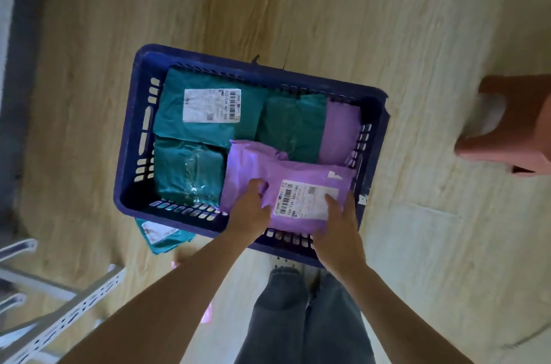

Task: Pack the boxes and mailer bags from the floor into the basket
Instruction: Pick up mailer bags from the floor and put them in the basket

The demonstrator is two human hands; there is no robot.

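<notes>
Both hands gripping purple mailer point(286, 182): left hand point(249, 211) at left edge, right hand point(337, 229) at near-right corner. Mailer being held over basket point(131, 140) near-right, long axis left-right; teal mailer point(161, 234) on floor, nearer left hand.

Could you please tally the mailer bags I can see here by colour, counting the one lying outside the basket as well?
Green mailer bags: 4, three in the basket and one on the floor beside it.
Purple mailer bags: 2, one held by both hands, one at the far side.
Total: 6
</notes>
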